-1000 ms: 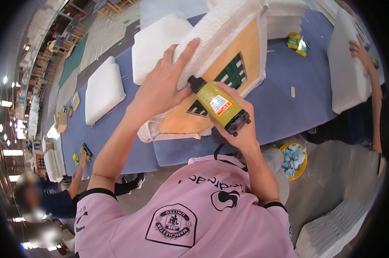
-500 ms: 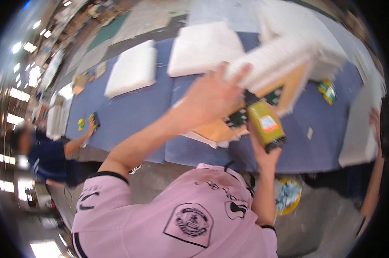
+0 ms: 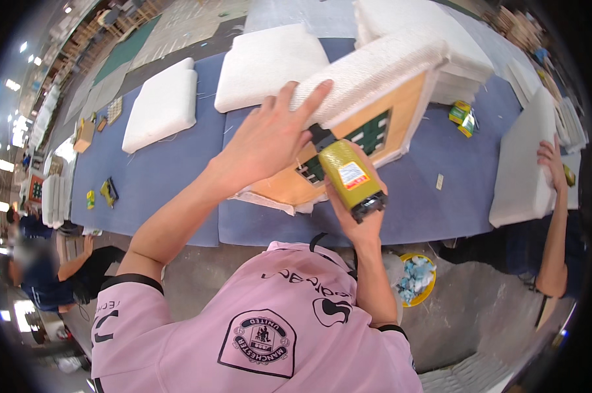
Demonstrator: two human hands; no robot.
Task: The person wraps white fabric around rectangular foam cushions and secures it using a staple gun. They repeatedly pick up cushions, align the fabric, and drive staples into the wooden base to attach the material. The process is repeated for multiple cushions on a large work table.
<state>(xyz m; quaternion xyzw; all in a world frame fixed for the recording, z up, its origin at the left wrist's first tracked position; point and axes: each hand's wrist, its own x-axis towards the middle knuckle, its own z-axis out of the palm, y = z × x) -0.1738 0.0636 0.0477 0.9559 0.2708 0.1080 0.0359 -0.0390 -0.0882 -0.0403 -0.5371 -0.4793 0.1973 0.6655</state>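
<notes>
A white padded seat (image 3: 381, 72) stands tilted on the blue table, its wooden underside with dark green woven webbing facing me. My left hand (image 3: 269, 134) is at its upper left edge, fingers over the white cover and thumb on the near side. In my right hand (image 3: 355, 219) is an olive-yellow staple gun (image 3: 345, 169) with a black nose and black end cap. Its nose points up and left, close to my left thumb and the seat's edge. The right-hand fingers are partly hidden behind the tool's body.
More white pads (image 3: 269, 65) lie on the blue table (image 3: 158, 177), with a white stack (image 3: 463, 85) behind the seat. A green-and-yellow box (image 3: 461, 118) sits right of it. Below the table is a yellow basin (image 3: 429, 288) of scraps. Co-workers are at left and right, one touching a pad (image 3: 522, 164).
My view has shifted, so the table's things sit further left in it. Both hands remain at the seat with the staple gun. The left co-worker's hand has left a tool on the table.
</notes>
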